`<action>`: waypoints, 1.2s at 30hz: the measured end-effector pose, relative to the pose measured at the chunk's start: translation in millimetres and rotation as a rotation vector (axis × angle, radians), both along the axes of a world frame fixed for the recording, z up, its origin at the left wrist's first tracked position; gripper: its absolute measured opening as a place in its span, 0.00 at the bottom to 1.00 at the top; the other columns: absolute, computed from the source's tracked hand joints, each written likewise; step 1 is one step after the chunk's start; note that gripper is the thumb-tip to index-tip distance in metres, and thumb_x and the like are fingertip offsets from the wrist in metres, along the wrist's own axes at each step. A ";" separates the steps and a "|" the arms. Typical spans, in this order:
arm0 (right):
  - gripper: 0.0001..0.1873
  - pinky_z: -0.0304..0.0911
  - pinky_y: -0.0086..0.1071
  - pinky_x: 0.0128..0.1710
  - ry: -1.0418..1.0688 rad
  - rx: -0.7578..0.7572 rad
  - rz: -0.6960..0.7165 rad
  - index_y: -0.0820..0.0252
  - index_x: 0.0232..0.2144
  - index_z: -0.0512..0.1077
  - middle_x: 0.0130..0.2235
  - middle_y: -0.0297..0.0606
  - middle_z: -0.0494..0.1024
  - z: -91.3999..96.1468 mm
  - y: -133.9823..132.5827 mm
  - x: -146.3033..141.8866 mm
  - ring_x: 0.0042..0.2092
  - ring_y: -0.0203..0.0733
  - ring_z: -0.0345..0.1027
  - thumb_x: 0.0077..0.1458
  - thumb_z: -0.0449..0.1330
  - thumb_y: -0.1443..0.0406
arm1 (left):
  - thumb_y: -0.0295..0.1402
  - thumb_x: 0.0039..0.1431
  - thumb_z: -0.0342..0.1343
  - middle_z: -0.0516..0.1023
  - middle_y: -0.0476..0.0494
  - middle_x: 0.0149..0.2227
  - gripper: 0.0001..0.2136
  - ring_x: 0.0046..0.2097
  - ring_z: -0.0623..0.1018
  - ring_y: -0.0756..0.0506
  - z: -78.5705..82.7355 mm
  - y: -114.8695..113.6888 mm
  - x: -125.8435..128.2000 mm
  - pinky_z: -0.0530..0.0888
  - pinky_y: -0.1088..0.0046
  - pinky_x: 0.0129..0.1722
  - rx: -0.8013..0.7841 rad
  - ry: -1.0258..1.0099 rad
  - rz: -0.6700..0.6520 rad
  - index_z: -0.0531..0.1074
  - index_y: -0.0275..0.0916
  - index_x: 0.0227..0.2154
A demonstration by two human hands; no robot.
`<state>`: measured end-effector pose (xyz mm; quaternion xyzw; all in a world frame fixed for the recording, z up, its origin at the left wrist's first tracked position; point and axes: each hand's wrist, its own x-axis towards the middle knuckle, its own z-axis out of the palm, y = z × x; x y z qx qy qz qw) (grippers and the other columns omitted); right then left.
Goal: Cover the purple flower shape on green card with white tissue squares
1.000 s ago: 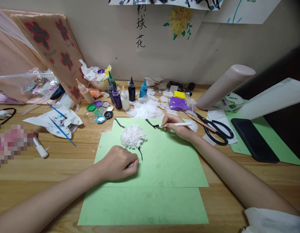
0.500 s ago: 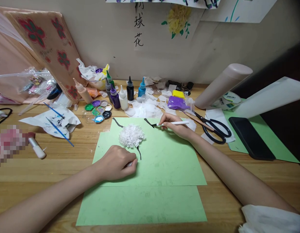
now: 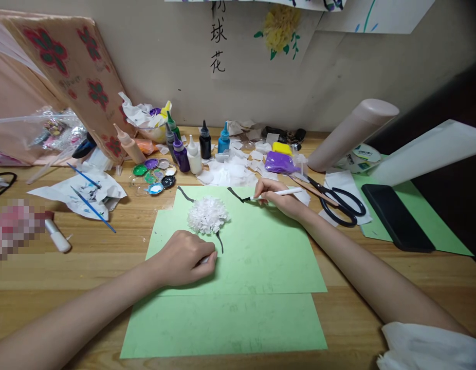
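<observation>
My right hand (image 3: 278,196) is closed in a writing grip on a white brush pen (image 3: 286,192). The pen's black tip touches the green paper (image 3: 272,257) at the lower end of a short dark stroke (image 3: 235,194). A white ruffled paper flower (image 3: 209,216) sits on the same sheet, with dark strokes at its upper left and below it. My left hand (image 3: 187,259) rests as a fist on the sheet's left side, just below the flower. A bit of something whitish shows between its fingers; the rest is hidden.
Paint bottles (image 3: 181,155) and small paint pots (image 3: 156,188) stand behind the paper at the left. Paper scraps (image 3: 232,172) lie along the back. Black-handled scissors (image 3: 340,205) and a phone (image 3: 398,218) lie at the right. Brushes (image 3: 93,209) rest on crumpled tissue at the left.
</observation>
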<state>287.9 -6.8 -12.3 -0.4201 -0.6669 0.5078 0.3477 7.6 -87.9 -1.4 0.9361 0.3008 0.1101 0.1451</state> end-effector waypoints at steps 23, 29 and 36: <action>0.14 0.59 0.30 0.31 0.236 -0.116 -0.058 0.60 0.35 0.72 0.31 0.36 0.73 -3.9 4.5 -4.1 0.30 0.36 0.64 0.59 0.51 0.57 | 0.26 0.54 0.44 0.64 0.53 0.14 0.11 0.16 0.59 0.53 -1.8 -1.4 -3.0 0.51 0.72 0.22 0.014 -0.024 -0.057 0.55 0.39 0.18; 0.08 0.60 0.31 0.36 0.082 -0.034 0.010 0.58 0.36 0.69 0.35 0.36 0.76 0.3 -2.6 -10.0 0.37 0.38 0.68 0.56 0.59 0.60 | 0.26 0.55 0.43 0.65 0.52 0.15 0.10 0.16 0.60 0.52 9.8 -18.7 14.1 0.52 0.71 0.20 0.060 -0.108 -0.150 0.54 0.40 0.19; 0.04 0.57 0.30 0.33 0.009 0.019 0.031 0.58 0.32 0.65 0.32 0.34 0.72 -3.1 -4.5 -7.9 0.34 0.38 0.65 0.55 0.57 0.63 | 0.31 0.56 0.47 0.69 0.52 0.16 0.09 0.16 0.66 0.52 9.9 -27.3 72.2 0.55 0.71 0.18 0.056 -0.096 -0.199 0.58 0.40 0.21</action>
